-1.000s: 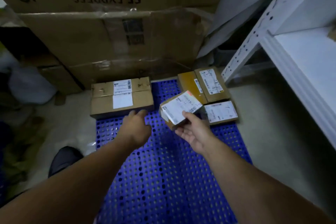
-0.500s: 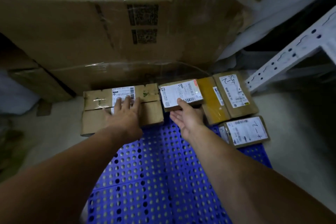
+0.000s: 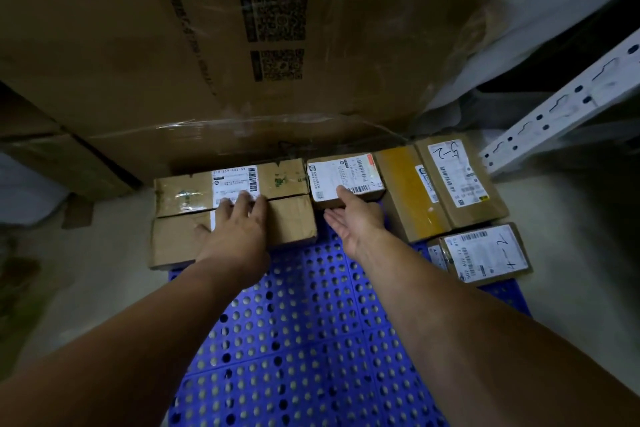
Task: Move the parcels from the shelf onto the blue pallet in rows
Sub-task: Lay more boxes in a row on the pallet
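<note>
Your left hand [image 3: 239,231] lay flat on the wide parcel [image 3: 292,218], right hand [image 3: 356,222] released, thumb touching the small parcel [image 3: 346,172], held in the air a second before.

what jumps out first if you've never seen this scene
The bright blue pallet fills the lower middle, with brown labelled parcels lined along its far edge. Two bare forearms stretch over it: the left hand lies flat on the wide parcel, the right hand touches the small white-labelled parcel. A huge plastic-wrapped carton looms behind.
</note>
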